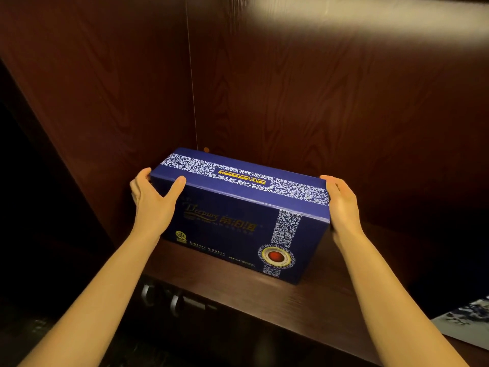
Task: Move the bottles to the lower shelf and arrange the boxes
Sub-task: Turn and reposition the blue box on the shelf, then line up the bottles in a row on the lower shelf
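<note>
Gripping a dark blue box (238, 213) by its two short ends: left hand (152, 201) wrapped round the left end with thumb on the front face, right hand (341, 205) pressed flat against the right end. Resting on a dark wooden shelf (330, 295), near its back left corner, white-patterned band across top and front.

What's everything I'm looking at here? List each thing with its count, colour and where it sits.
Box: one, dark blue with white floral bands and gold lettering, on the shelf, held at both ends.
Shelf: one, dark brown wood, under the box.
Back panel: dark brown wood, behind the box.
Metal handles: two, silvery, below the shelf edge.
Blue-and-white item: one, lower right, cut off by the frame.
Left hand: on the box's left end.
Right hand: on its right end.
</note>
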